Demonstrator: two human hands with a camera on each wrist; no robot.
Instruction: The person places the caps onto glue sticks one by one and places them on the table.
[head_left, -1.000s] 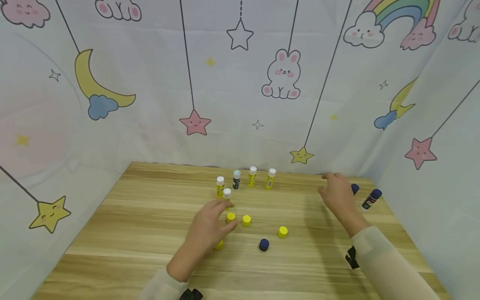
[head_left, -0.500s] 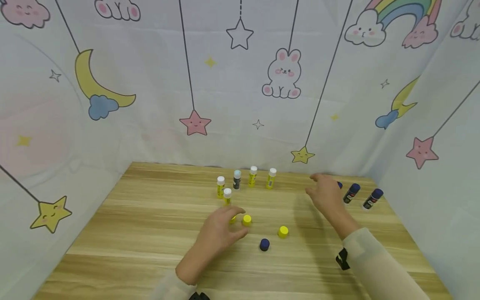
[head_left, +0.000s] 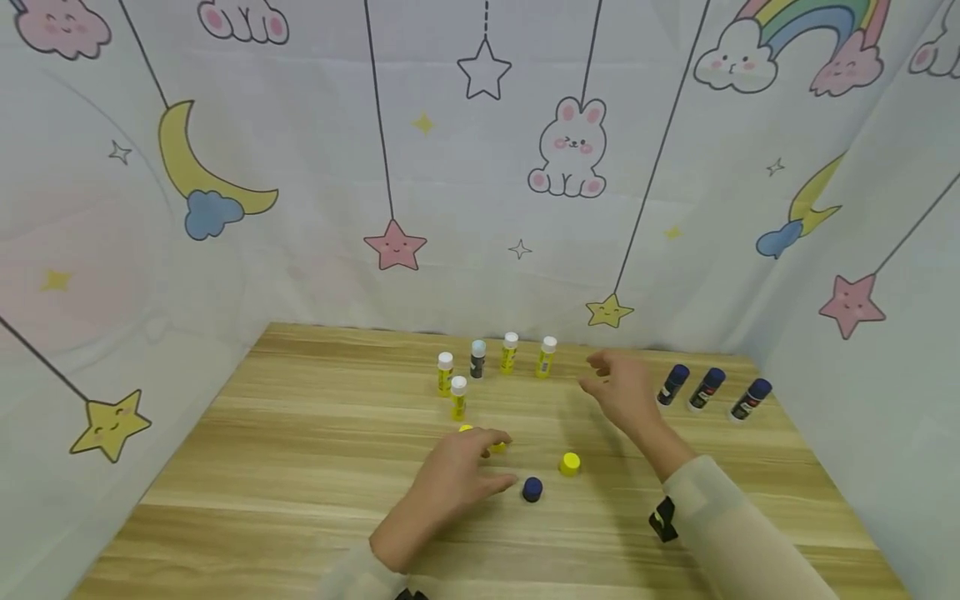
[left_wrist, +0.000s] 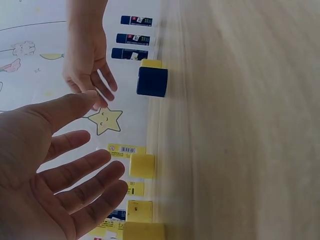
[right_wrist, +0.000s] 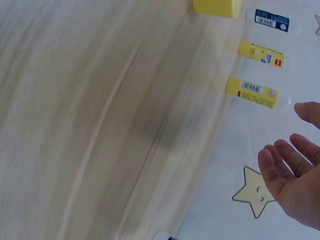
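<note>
My left hand (head_left: 456, 475) reaches over the table, thumb and fingers spread with nothing between them. Its fingertips overlap a yellow cap (head_left: 498, 448) in the head view, and a navy cap (head_left: 532, 490) lies just right of its thumb. Another yellow cap (head_left: 570, 464) is further right. Near the back, my right hand (head_left: 621, 392) hovers with loosely bent fingers, holding nothing. Left of it stands a yellow glue stick (head_left: 546, 358) with a white top. To its right are several navy-capped glue sticks (head_left: 707, 390) in a row. In the left wrist view, the navy cap (left_wrist: 152, 81) is beyond the thumb.
More upright glue sticks stand at the back middle: yellow ones (head_left: 446, 375) and a dark one (head_left: 477, 360) with a pale top. A patterned white curtain (head_left: 465, 183) hangs behind the wooden table (head_left: 285, 467) and along its sides.
My left hand has moved right toward the navy cap, covering more of the yellow caps. My right hand has moved left, away from the navy-capped glue sticks, bringing all of them into view.
</note>
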